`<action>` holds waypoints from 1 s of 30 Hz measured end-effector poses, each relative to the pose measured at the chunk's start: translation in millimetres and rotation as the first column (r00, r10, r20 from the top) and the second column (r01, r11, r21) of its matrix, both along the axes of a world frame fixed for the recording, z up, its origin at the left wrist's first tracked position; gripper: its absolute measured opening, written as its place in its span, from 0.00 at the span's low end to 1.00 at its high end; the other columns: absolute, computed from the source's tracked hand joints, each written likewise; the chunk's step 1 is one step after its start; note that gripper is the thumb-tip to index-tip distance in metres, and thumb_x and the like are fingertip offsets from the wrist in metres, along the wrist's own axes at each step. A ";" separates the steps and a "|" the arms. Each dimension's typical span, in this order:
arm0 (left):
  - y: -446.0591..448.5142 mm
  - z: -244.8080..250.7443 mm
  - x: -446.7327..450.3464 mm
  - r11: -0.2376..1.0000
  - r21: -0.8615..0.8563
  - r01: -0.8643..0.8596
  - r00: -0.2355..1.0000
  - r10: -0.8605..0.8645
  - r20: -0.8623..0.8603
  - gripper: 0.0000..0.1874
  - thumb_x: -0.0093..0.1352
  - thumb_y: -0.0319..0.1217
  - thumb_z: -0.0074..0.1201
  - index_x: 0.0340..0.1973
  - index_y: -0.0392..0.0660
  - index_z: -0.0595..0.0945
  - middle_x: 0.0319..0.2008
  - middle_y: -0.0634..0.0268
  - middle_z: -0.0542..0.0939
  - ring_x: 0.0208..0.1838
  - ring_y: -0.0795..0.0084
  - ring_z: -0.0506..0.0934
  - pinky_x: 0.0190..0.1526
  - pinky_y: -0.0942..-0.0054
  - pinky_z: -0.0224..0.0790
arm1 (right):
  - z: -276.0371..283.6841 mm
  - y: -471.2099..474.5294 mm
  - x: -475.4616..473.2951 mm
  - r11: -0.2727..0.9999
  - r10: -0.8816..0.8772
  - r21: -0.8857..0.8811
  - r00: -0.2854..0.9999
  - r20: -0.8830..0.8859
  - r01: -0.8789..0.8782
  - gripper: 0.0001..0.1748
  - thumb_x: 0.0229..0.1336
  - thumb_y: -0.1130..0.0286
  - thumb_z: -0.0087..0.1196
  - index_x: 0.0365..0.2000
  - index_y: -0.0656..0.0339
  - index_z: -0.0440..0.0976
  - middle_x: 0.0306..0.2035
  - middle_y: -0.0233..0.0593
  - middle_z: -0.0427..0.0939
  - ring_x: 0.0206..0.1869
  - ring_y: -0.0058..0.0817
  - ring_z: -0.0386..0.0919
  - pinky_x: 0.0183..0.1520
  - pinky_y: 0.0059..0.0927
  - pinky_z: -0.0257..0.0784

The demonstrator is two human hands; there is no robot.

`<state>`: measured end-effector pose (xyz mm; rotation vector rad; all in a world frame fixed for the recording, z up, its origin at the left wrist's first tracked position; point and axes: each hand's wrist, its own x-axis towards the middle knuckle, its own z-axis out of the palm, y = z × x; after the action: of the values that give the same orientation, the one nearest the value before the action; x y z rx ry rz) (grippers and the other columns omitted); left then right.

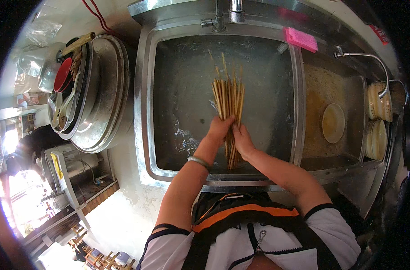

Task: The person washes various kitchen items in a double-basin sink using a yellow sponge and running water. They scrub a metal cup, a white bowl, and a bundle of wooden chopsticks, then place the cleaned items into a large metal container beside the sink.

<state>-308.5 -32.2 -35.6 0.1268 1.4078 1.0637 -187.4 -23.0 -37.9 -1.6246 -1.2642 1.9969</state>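
Observation:
My left hand and my right hand both grip a bundle of chopsticks near its middle. The bundle is held over the water-filled metal sink, its far end pointing away from me. Most chopsticks are light brown; several thin ends at the far side look blurred or lie under the water. The hands are close together, the left fingers wrapped round the bundle and the right fingers against its other side. How deep the near ends are is hard to tell.
At right, a second basin holds murky water and a bowl. Stacked bowls stand beyond it. A pink sponge rests on the rim, and a faucet is at the back. Large metal pots with ladles stand left.

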 end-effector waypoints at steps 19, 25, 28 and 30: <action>31.1 -12.0 -16.6 0.996 0.071 0.049 0.981 -0.062 0.185 0.23 0.62 0.36 0.64 0.46 0.36 0.75 0.40 0.57 0.79 0.43 0.61 0.78 0.44 0.62 0.72 | 25.2 71.8 -18.5 0.729 0.604 0.217 0.759 0.242 -0.650 0.33 0.44 0.68 0.65 0.51 0.66 0.66 0.46 0.54 0.75 0.50 0.47 0.75 0.51 0.42 0.72; 34.2 -3.0 -23.1 0.986 0.159 -0.050 0.953 0.000 0.302 0.18 0.60 0.31 0.62 0.42 0.35 0.78 0.37 0.55 0.81 0.40 0.59 0.80 0.43 0.60 0.75 | 93.1 126.0 -7.5 0.376 0.672 0.195 0.412 0.615 -0.906 0.21 0.53 0.59 0.57 0.44 0.61 0.75 0.39 0.49 0.79 0.41 0.46 0.79 0.45 0.42 0.73; 36.2 2.3 -23.0 0.969 0.248 -0.006 0.943 -0.077 0.324 0.17 0.60 0.30 0.62 0.41 0.35 0.78 0.37 0.55 0.81 0.40 0.59 0.80 0.43 0.60 0.75 | 97.1 168.0 -31.3 0.392 0.315 0.734 0.830 0.460 -0.555 0.17 0.59 0.63 0.52 0.44 0.62 0.76 0.40 0.51 0.79 0.44 0.47 0.78 0.47 0.43 0.72; 37.9 2.5 -22.5 0.975 0.216 0.039 0.943 -0.108 0.314 0.17 0.59 0.30 0.62 0.42 0.35 0.78 0.37 0.55 0.81 0.40 0.59 0.80 0.44 0.59 0.75 | 88.9 203.1 -59.3 0.285 0.343 0.840 0.867 0.361 -0.462 0.17 0.61 0.61 0.51 0.44 0.62 0.76 0.44 0.50 0.79 0.46 0.48 0.77 0.50 0.42 0.71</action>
<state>-330.9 5.7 -33.2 0.1477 0.9875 1.1114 -246.7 180.1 51.0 -0.8391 -2.4175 0.8824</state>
